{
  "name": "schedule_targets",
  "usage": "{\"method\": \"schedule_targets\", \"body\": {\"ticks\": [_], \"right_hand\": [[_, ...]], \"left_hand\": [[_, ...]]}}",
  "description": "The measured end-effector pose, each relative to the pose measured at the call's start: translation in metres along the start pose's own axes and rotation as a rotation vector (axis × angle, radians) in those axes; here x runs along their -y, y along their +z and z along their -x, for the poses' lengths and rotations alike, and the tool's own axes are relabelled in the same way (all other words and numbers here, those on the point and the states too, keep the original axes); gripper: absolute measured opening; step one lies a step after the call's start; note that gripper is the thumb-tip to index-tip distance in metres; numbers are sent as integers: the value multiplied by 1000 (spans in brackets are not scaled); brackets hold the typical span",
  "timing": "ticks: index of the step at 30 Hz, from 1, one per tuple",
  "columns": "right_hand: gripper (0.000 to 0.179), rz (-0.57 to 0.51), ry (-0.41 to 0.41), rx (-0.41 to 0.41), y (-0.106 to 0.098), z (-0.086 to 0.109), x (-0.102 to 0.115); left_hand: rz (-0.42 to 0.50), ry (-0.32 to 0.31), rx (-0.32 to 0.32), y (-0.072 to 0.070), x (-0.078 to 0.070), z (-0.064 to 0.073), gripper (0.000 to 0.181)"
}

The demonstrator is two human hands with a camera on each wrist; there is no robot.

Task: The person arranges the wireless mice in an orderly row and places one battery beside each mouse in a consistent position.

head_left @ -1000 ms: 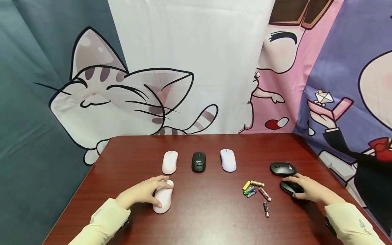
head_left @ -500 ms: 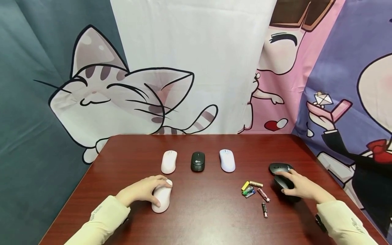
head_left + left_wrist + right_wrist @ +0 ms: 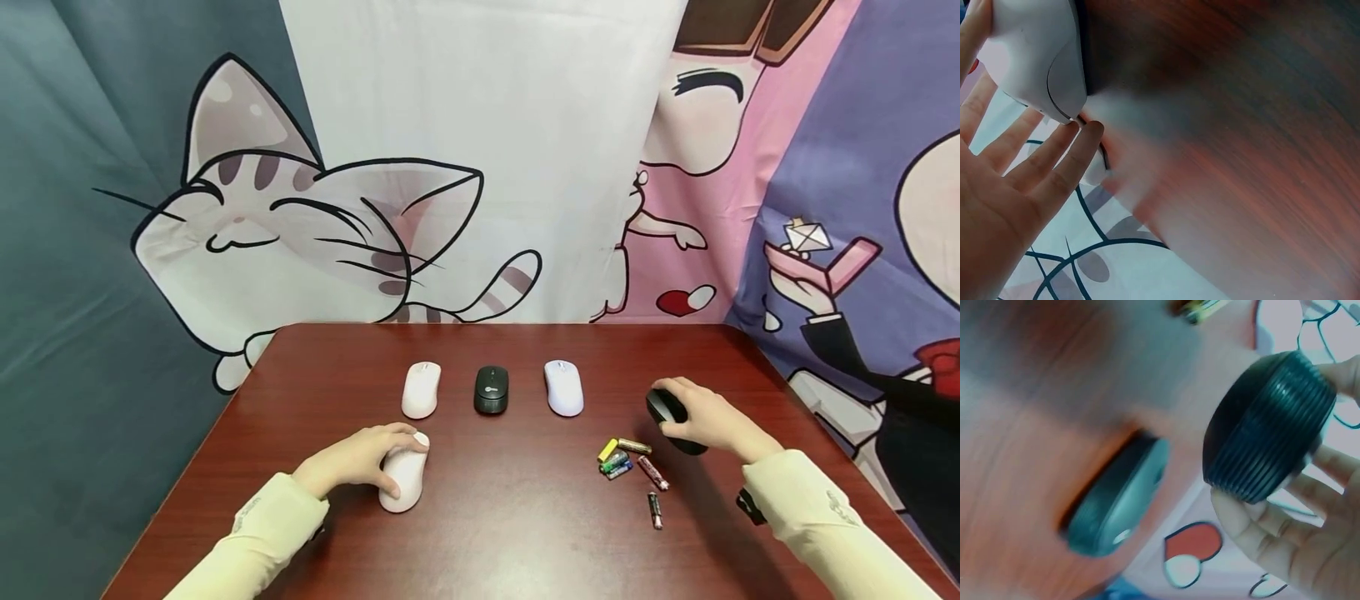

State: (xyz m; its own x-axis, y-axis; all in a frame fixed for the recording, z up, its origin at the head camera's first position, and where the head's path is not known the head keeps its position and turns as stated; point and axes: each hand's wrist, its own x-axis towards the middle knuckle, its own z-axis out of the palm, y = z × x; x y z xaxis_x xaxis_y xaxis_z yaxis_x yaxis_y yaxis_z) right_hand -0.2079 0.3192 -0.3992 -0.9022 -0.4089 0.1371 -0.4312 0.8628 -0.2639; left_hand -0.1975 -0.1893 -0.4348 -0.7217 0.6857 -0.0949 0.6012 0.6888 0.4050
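Observation:
My left hand (image 3: 362, 458) grips a white computer mouse (image 3: 405, 482) by its sides at the left-centre of the table; the left wrist view shows this mouse (image 3: 1035, 56) at its upper left, with fingers about it. A black computer mouse (image 3: 666, 408) is held in my right hand (image 3: 708, 421), raised and tilted over the table's right side. Its ribbed side (image 3: 1269, 428) faces the right wrist camera. Beyond it in that view, a second black mouse (image 3: 1119, 497) lies on the table; the right hand hides it in the head view.
Along the back of the brown table (image 3: 517, 508) stand a white mouse (image 3: 422, 390), a small black mouse (image 3: 491, 390) and a pale lavender mouse (image 3: 563, 388). Several batteries (image 3: 617, 463) lie between the hands, one (image 3: 655, 510) nearer the front. A printed cloth (image 3: 480, 100) hangs behind.
My right hand has lifted the black mouse and carried it leftward and away from me, past the other black mouse towards the batteries. The left hand keeps its grip on the white mouse.

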Motion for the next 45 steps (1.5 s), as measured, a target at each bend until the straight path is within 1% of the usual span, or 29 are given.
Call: {"method": "schedule_targets", "body": {"ticks": [4, 9, 12, 19, 25, 28, 32, 36, 40, 43, 45], "right_hand": [[51, -47, 26, -10, -2, -14, 16], [48, -109, 69, 7, 6, -35, 42], [46, -123, 88, 2, 13, -48, 57], [46, -127, 177, -17, 23, -72, 88], [48, -131, 164, -25, 30, -88, 114], [47, -125, 150, -34, 35, -95, 128], [47, -91, 121, -46, 43, -103, 146], [48, -83, 109, -31, 51, -110, 164], [50, -70, 105, -6, 59, -116, 180], [51, -35, 95, 25, 65, -118, 191], [51, -18, 92, 55, 69, -119, 197]], "left_hand": [[3, 1, -1, 0, -1, -2, 62], [-4, -8, -6, -3, -1, -1, 62], [-12, -5, -5, -3, 0, 0, 61], [-19, 2, 1, -4, -1, -1, 61], [-19, 8, 3, -6, -1, 1, 62], [-13, 3, 6, -4, 1, 1, 62], [-9, 7, 2, 0, 2, 1, 62], [-4, 22, -8, 0, 2, 1, 62], [19, 20, -13, 0, 1, 2, 62], [22, 11, -7, -1, 1, 2, 62], [6, 11, -4, 0, 1, 2, 62]]}}
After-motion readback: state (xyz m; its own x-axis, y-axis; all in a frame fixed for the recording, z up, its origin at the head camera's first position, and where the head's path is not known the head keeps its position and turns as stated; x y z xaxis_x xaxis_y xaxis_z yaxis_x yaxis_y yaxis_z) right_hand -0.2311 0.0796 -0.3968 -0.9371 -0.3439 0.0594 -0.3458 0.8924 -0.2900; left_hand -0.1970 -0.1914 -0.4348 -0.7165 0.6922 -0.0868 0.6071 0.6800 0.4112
